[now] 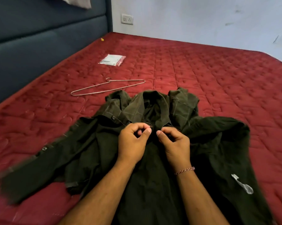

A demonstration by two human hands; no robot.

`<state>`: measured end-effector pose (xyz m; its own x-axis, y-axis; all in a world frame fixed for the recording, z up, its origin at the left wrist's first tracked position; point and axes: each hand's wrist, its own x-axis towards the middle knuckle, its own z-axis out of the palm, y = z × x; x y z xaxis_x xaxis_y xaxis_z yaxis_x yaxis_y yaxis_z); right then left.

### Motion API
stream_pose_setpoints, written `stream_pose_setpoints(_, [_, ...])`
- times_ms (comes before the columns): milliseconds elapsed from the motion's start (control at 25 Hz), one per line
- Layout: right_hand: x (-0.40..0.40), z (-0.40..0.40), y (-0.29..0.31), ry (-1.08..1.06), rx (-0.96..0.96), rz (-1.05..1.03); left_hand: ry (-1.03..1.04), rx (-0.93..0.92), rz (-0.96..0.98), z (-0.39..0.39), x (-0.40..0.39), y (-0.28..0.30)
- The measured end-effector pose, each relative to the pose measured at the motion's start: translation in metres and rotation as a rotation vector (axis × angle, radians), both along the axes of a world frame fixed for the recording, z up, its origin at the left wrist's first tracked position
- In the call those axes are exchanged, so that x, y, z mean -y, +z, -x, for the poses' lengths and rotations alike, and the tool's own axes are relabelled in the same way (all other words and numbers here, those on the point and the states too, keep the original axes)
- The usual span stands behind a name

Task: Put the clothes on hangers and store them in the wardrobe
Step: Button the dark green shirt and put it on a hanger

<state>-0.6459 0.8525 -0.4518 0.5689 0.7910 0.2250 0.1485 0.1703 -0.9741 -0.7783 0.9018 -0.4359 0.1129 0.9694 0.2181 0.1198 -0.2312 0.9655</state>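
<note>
two hands on the dark green shirt [153, 168], which lies spread on the red mattress [218, 82], collar away from you, long axis running from you toward the far wall. your left hand [132, 142] and right hand [174, 143] sit side by side just below the collar, fingers curled, each pinching the front fabric. white tag [242, 184] on the shirt's right side, writing too blurred to read. wire hanger [107, 86] lies flat just beyond the shirt to the left, hook pointing toward the headboard [47, 38]. plastic packet [112, 60] further back, print unreadable.
</note>
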Motion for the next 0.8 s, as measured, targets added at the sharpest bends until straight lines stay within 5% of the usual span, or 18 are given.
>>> stream_pose_setpoints(160, [-0.003, 0.001, 0.001, -0.003, -0.068, -0.009, -0.048, -0.058, -0.037, -0.001, -0.001, -0.004])
stream_pose_setpoints(800, [0.003, 0.005, -0.008, -0.044, 0.317, 0.062, 0.023, -0.214, -0.105, -0.001, 0.006, -0.006])
